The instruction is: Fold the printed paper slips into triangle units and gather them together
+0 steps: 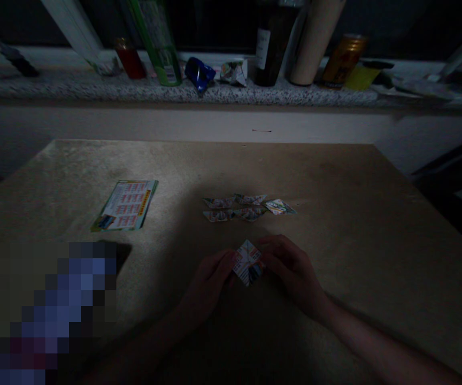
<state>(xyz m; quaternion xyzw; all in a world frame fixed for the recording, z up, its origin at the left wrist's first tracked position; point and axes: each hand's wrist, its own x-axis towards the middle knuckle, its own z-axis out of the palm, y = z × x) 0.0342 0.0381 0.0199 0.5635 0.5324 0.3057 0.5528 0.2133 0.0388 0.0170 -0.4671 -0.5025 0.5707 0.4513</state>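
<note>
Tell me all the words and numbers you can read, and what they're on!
None can be read for sure.
Printed card: rows of red print, too small and blurred.
Folded paper square in the left hand and right hand: print too small.
Folded paper pieces: too small.
Green bottle, dark bottle's white label, gold can: too dark and blurred.

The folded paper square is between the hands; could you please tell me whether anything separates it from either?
Nothing visible does: the left hand and right hand hold the paper square at opposite sides; the folded pieces lie beyond it.
</note>
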